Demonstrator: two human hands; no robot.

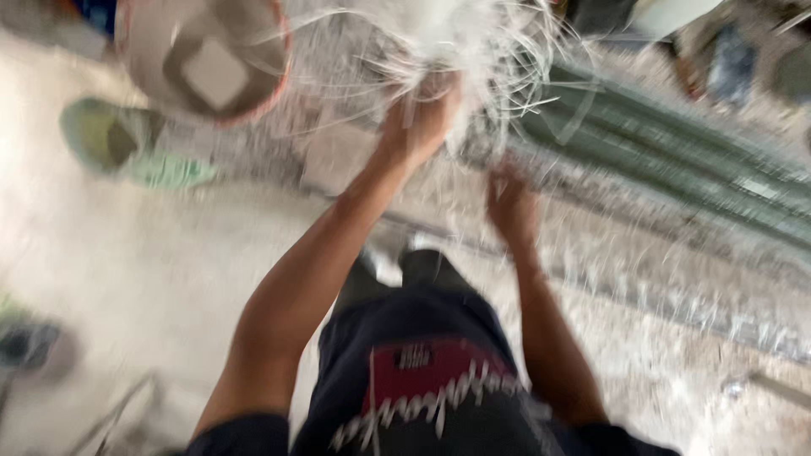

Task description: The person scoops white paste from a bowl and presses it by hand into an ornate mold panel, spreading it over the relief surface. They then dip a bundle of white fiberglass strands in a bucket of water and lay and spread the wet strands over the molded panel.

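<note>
The picture is blurred by motion. My left hand (420, 118) is raised and closed around a bundle of thin white strands (460, 42) that fan out above it at the top middle. My right hand (509, 203) hangs lower and to the right, fingers partly curled among loose strands; whether it grips any I cannot tell. Both forearms reach up from my dark shirt with a red and white print (422, 380).
A round basket with a reddish rim (203, 59) sits at the upper left, with a green sandal (127, 143) beneath it. Long green sheets or bars (676, 160) run diagonally on the right. Pale strand scraps litter the concrete floor (127, 270).
</note>
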